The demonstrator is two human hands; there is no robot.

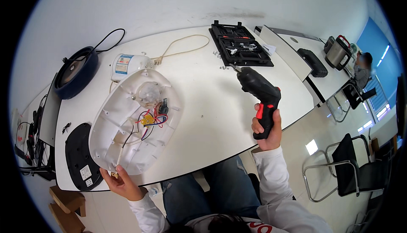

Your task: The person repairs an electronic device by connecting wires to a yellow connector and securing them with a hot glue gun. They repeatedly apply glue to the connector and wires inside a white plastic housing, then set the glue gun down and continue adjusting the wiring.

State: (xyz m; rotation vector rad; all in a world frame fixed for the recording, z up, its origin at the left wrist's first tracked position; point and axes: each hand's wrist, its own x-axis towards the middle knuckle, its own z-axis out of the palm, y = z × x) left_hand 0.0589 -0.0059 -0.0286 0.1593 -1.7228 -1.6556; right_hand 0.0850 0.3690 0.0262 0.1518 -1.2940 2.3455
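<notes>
In my right hand (271, 137) is a black cordless screwdriver (260, 86) with a red trigger, held up over the table. Its bit points toward the far side. My left hand (124, 186) grips the near end of a white plastic housing (104, 127), thumb at the rim beside a white cable and a small brass-coloured piece. Inside the open housing are a round, clear-covered motor part (149, 94), a yellow block (147, 120) and red, blue and black wires. Left of it lies a black oval base plate (77, 159) with a white label.
An open black tool case (241, 48) with bits stands at the back, small screws (224, 67) beside it. A white motor unit (127, 65) with a cord and a blue round pan (76, 72) sit back left. Chairs (352, 165) and a seated person are at right.
</notes>
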